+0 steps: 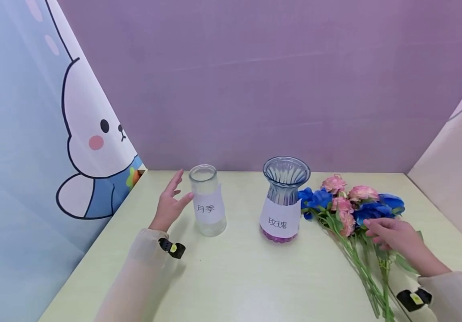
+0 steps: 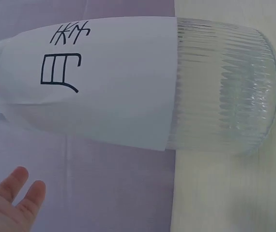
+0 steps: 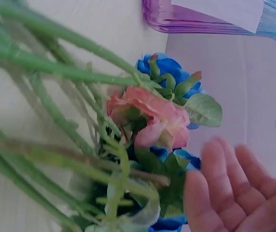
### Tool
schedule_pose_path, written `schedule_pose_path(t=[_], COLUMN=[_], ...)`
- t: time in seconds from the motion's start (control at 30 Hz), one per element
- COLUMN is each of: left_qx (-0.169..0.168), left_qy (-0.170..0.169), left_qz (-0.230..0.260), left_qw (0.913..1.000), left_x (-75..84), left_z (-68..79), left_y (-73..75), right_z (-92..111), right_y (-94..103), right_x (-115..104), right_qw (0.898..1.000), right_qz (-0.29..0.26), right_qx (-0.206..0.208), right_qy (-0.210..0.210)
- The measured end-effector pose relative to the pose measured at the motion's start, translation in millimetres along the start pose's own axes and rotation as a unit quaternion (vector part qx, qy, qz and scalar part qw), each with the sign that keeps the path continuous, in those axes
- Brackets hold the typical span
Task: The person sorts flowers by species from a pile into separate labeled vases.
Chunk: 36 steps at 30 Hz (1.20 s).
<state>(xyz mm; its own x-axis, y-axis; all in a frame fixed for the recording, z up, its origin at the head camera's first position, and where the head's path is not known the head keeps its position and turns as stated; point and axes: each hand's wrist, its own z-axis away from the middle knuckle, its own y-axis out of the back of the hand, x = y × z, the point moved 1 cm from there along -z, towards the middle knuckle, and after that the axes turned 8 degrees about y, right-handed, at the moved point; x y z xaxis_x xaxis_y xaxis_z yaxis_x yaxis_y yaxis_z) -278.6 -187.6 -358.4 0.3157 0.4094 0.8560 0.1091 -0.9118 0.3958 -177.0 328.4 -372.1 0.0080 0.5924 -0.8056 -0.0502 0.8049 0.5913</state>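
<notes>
My left hand [image 1: 170,203] is beside a clear glass vase [image 1: 211,230], fingers spread and apart from the glass. A white paper label [image 2: 123,82] with black characters wraps that vase. Over the bunch of artificial flowers on the right is my right hand [image 1: 400,239], its fingers loosely bent and holding nothing. The bunch mixes pink flowers [image 1: 363,193] and blue flowers [image 1: 371,212]; their green stems [image 1: 369,286] run toward the table's near side. In the right wrist view, the fingers [image 3: 215,169] are close beside the blooms.
Between the hands stands a flared glass vase [image 1: 286,172], blue at the top and purple at the base, with its own paper label [image 1: 281,219]. All of this rests on a pale table [image 1: 231,277]. A purple backdrop [image 1: 255,89] rises behind, and a cartoon-printed curtain [image 1: 22,179] hangs left.
</notes>
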Motion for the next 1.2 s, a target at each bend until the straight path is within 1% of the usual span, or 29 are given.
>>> schedule_pose_path(t=[0.07, 0.13, 0.2, 0.27, 0.43, 0.63, 0.73, 0.83, 0.93, 1.07, 1.13, 1.2], left_qx=[0.007, 0.010, 0.011, 0.010, 0.014, 0.023, 0.027, 0.027, 0.025, 0.026, 0.029, 0.033], left_qy=[0.002, -0.003, -0.006, -0.005, 0.008, 0.002, 0.014, 0.032, 0.046, 0.052, 0.052, 0.051], left_qz=[0.001, 0.009, 0.025, 0.036, 0.043, 0.047, 0.045, 0.044, 0.057, 0.076, 0.078, 0.079], left_qw=[1.0000, 0.9999, 0.9996, 0.9993, 0.9990, 0.9986, 0.9985, 0.9981, 0.9970, 0.9954, 0.9952, 0.9950], left_x=[0.9, 2.1, 4.2, 7.4, 13.0, 13.8, 12.9, 11.5, 10.5, 10.1, 10.3, 10.5], left_z=[-2.1, -3.9, -4.7, -5.1, -7.6, -11.4, -12.2, -12.2, -11.8, -11.5, -11.6, -11.8], left_y=[-1.2, -2.5, -4.2, -6.0, -10.0, -12.3, -12.8, -12.9, -13.6, -15.2, -15.7, -16.2], right_z=[-3, -4, -7, -8, -13, -15, -16, -20, -25, -27, -27, -28], right_y=[-2.1, -3.3, -3.3, -2.5, -2.0, -6.7, -9.3, -12.9, -17.0, -22.4, -25.2, -28.1], right_x=[0, 2, 5, 8, 15, 18, 20, 24, 31, 37, 37, 37], right_qw=[0.999, 0.997, 0.995, 0.995, 0.994, 0.993, 0.992, 0.989, 0.986, 0.985, 0.986, 0.987], right_qz=[-0.013, -0.025, -0.030, -0.034, -0.042, -0.049, -0.060, -0.076, -0.086, -0.071, -0.062, -0.056], right_qx=[-0.032, -0.059, -0.075, -0.083, -0.092, -0.100, -0.102, -0.106, -0.114, -0.126, -0.122, -0.110], right_qy=[-0.025, -0.038, -0.050, -0.052, -0.045, -0.044, -0.052, -0.067, -0.085, -0.095, -0.099, -0.105])
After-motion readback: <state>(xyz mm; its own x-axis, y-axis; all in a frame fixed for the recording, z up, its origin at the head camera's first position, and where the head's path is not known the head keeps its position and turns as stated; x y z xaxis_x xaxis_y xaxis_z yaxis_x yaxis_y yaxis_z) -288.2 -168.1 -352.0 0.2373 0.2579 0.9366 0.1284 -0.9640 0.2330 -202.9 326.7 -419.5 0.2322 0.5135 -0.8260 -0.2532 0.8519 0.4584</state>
